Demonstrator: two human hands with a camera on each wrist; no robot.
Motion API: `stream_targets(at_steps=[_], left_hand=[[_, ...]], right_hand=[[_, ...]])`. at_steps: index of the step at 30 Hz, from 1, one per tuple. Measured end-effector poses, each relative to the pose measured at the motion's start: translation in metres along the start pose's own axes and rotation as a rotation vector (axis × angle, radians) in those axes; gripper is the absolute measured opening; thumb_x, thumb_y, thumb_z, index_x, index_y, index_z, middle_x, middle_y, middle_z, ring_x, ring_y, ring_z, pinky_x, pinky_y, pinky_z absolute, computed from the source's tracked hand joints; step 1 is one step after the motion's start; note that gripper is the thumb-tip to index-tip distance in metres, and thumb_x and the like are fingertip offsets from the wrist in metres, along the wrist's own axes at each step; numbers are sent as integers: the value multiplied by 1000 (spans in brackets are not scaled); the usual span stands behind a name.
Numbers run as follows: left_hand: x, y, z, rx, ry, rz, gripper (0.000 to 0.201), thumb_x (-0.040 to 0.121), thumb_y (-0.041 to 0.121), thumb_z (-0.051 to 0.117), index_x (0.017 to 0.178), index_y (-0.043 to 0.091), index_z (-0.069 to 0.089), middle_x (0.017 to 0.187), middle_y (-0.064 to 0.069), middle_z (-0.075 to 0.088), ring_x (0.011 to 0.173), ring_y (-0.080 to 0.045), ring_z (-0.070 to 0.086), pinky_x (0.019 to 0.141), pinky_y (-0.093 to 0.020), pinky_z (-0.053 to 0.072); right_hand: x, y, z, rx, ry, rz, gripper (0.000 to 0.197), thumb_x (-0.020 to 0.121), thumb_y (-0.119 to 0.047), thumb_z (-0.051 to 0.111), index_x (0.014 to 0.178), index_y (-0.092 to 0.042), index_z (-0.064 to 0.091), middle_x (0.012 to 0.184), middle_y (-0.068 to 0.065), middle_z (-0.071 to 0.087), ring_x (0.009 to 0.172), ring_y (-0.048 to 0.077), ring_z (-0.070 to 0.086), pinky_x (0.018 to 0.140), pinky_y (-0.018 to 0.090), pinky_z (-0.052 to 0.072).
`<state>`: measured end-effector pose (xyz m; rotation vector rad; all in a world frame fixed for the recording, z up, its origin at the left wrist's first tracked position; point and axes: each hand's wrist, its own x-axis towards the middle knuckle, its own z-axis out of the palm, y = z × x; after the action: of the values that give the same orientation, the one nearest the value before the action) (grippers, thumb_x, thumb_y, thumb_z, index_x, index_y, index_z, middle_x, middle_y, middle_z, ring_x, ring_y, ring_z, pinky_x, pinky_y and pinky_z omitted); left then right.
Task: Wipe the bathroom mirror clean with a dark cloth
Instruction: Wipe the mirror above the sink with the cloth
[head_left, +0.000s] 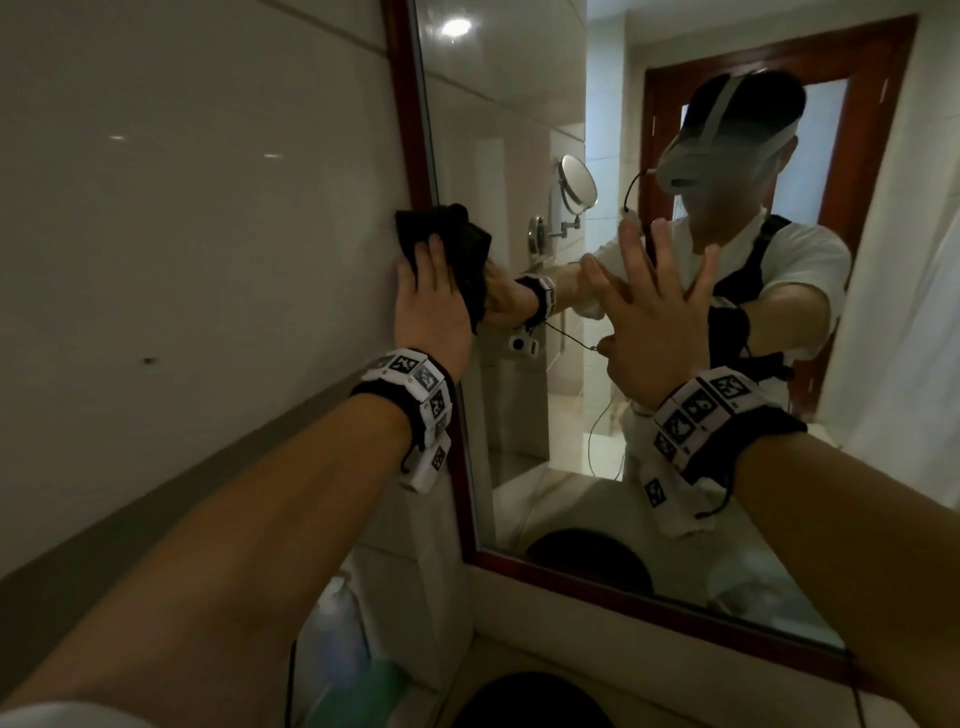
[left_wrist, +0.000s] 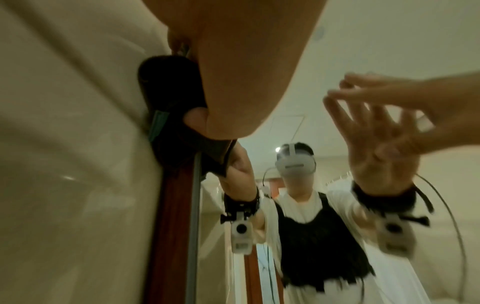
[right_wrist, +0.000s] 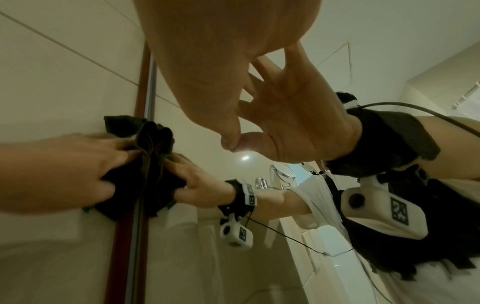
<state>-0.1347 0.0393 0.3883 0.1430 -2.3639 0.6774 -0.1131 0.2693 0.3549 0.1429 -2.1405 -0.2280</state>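
The wood-framed mirror hangs on a pale tiled wall. My left hand grips a bunched dark cloth and presses it onto the mirror's left frame edge, part on the wall and part on the glass. The left wrist view shows the cloth under my palm, and the right wrist view shows the cloth between the fingers and thumb of my left hand. My right hand is spread wide, its fingertips against the glass to the right of the cloth; it holds nothing.
The pale tiled wall fills the left. The mirror's lower frame rail runs above a counter with a dark round object at the bottom. The glass reflects a person, a doorway and a round wall mirror.
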Motion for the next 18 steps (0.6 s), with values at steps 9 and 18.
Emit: stream_targets(at_steps=[9,18], left_hand=[[-87,49,78,-60,-146,80,70,100,38,35,154,2,9,160,-24,0,146,-40,11,119,-50,14],[-171,94,139,-46,-386,220,70,98,36,36,155,3,11,158,-24,8,144,-42,11,118,-54,11]], right_hand=[[-24,-13,20,-9,8,9,100,76,-29,74,155,-37,14,165,11,-3,151,37,-4,113,71,5],[-141,-48,63,-12,-231,-120,98,71,-18,72,155,-31,24,165,10,1,151,34,-6,113,70,4]])
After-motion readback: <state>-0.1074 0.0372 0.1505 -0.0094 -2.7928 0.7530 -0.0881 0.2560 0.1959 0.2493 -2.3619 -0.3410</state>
